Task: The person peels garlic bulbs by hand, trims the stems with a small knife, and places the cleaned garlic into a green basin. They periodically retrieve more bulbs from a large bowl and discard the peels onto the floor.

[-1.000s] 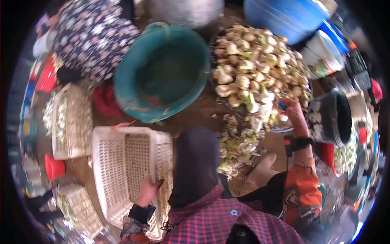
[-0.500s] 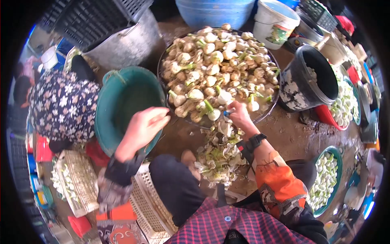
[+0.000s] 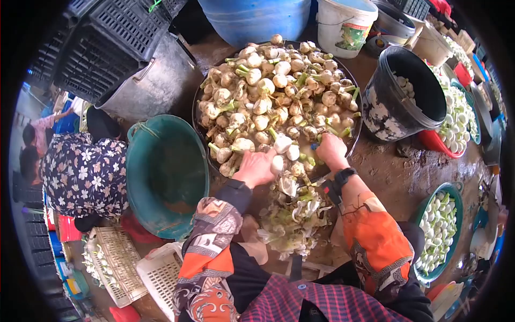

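Observation:
A wide round pan (image 3: 358,140) on the ground holds a heap of bulbs (image 3: 279,80) with short green stems; they look like fresh garlic. My left hand (image 3: 256,168) is at its near rim, fingers closed against a white bulb (image 3: 277,164). Other pale bulbs (image 3: 282,143) lie just beyond. To the right, my right hand (image 3: 332,151) is curled shut over the pan's near edge. Something small and blue (image 3: 314,145) shows at its fingers; what it grips is mostly hidden. Below, peeled skins and leaves (image 3: 292,220) lie piled between my feet.
A green tub (image 3: 140,214) stands left, beside a person in a floral top (image 3: 86,172). At the right are a black bucket (image 3: 394,115) and a green basin (image 3: 457,236) of peeled bulbs. Behind the pan stand a blue tub (image 3: 252,24) and white bucket (image 3: 343,32). Crates (image 3: 161,268) sit lower left.
My left hand has moved from over the green tub rightward to the bulbs at the pan's near edge. My right hand has shifted slightly right. The whole view has shifted a little.

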Action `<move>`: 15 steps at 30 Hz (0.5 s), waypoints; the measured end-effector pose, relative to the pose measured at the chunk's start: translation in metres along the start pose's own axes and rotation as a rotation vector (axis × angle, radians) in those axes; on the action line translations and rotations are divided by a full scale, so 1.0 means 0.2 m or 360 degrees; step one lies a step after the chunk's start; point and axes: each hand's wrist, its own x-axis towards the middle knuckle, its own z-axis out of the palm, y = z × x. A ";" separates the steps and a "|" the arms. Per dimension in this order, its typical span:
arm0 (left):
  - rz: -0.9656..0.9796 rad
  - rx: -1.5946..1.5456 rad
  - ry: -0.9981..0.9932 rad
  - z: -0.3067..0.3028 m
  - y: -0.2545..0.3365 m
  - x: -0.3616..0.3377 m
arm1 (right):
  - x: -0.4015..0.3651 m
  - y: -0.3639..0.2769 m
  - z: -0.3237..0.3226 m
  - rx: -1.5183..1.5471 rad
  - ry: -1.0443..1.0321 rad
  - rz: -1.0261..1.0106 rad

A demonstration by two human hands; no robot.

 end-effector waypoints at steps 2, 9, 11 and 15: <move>0.0000 -0.0510 0.0285 -0.12 0.03 -0.01 | -0.01 0.02 0.04 0.0103 0.0131 0.0033; 0.0279 -0.0493 0.0431 -0.04 0.05 0.22 | -0.01 0.19 -0.02 0.1672 0.0122 0.0184; 0.0123 -0.0632 0.0162 -0.02 0.06 0.32 | -0.11 0.27 -0.08 0.2266 -0.0317 -0.0185; 0.0224 -0.0853 0.0055 -0.03 0.11 0.42 | -0.12 0.21 0.01 0.3113 -0.0673 0.0591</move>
